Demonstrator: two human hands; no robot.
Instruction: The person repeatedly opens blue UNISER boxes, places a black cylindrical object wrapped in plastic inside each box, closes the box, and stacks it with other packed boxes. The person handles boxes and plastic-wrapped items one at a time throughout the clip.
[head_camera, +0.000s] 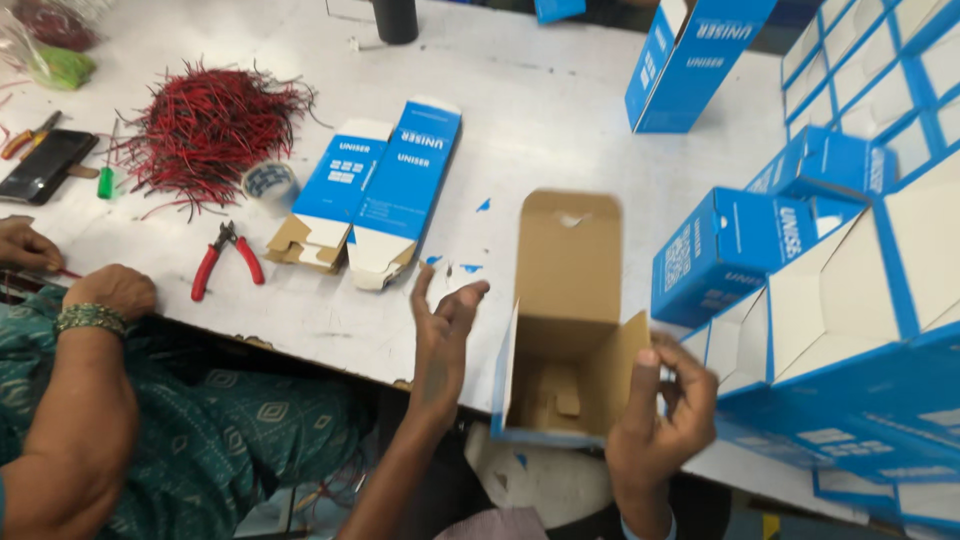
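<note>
Holding an open carton (565, 330) at the near edge of the white table (560, 100), the person grips its right side flap with the right hand (660, 405), thumb and fingers pinched on the card. The left hand (445, 325) hangs just left of the carton, fingers spread and holding nothing. The carton's top flap stands upright, its brown inside shows, and part of it overhangs the table edge. With one pinch as the only hold, the carton could tip off toward the lap, or the thin flap could crease. A stack of blue assembled cartons (850, 290) stands close on the right, and an elbow could nudge it. A co-worker's hand (110, 290) rests well apart, near red pliers (225, 258).
</note>
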